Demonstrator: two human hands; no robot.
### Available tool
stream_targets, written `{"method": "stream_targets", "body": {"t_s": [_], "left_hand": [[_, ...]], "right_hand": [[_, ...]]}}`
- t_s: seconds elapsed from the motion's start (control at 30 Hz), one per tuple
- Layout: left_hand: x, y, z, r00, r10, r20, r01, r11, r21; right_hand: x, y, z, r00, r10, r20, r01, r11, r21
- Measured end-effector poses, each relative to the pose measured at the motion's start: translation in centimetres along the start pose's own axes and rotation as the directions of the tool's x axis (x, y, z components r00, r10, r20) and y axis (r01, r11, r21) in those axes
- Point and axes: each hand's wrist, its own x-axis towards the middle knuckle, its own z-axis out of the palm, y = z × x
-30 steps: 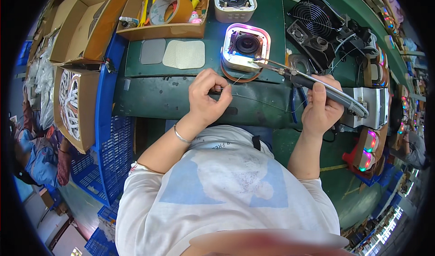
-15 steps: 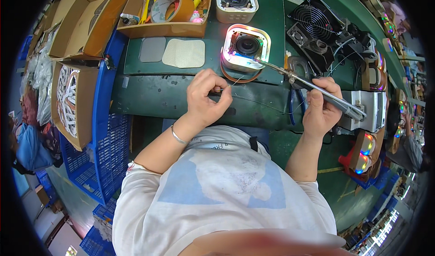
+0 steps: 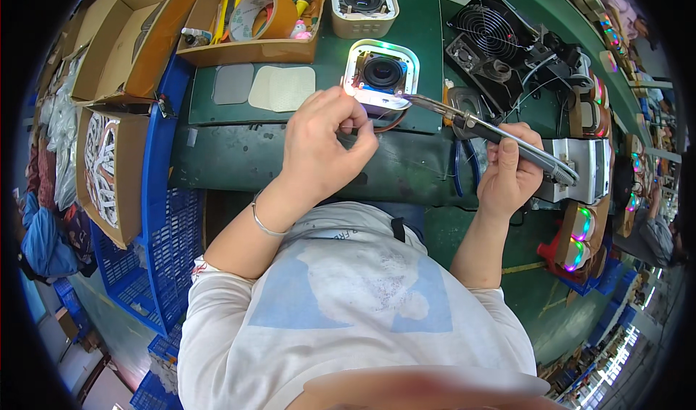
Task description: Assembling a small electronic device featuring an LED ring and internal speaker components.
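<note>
A white square speaker housing point(image 3: 412, 76) with a round black driver stands on the bench, its rim glowing with coloured light. My right hand point(image 3: 510, 172) is closed around a soldering iron point(image 3: 516, 136); the iron's tip reaches the housing's near right edge. At the near left edge of the housing, my left hand point(image 3: 322, 140) pinches a thin solder wire point(image 3: 380, 113), most of it hidden by the fingers. Behind stands a second, unlit speaker housing point(image 3: 361, 27). A brown band partly shows under the lit one.
A cardboard tray point(image 3: 250, 52) with tape and tools stands at the far left, near two flat pads point(image 3: 283, 89). Blue-handled pliers point(image 3: 458, 169) lie right of centre. Beyond are a black fan point(image 3: 487, 31) and a white soldering stand point(image 3: 580, 165). Blue crates point(image 3: 148, 265) flank my left.
My left hand has moved up and forward to the lit housing, bringing the solder wire closer. The soldering iron stays near the housing's right edge, and the view has shifted slightly.
</note>
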Motion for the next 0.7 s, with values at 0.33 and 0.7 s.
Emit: {"method": "stream_targets", "body": {"t_s": [0.33, 0.7], "left_hand": [[0.4, -0.4, 0.3, 0.996, -0.075, -0.052, 0.076, 0.997, 0.023], [2.6, 0.4, -0.4, 0.996, -0.089, 0.016, 0.087, 0.994, 0.065]], "right_hand": [[-0.2, 0.6, 0.7, 0.998, 0.049, 0.025, -0.049, 0.999, -0.014], [-0.1, 0.6, 0.9, 0.998, 0.06, 0.006, -0.06, 0.998, -0.016]]}}
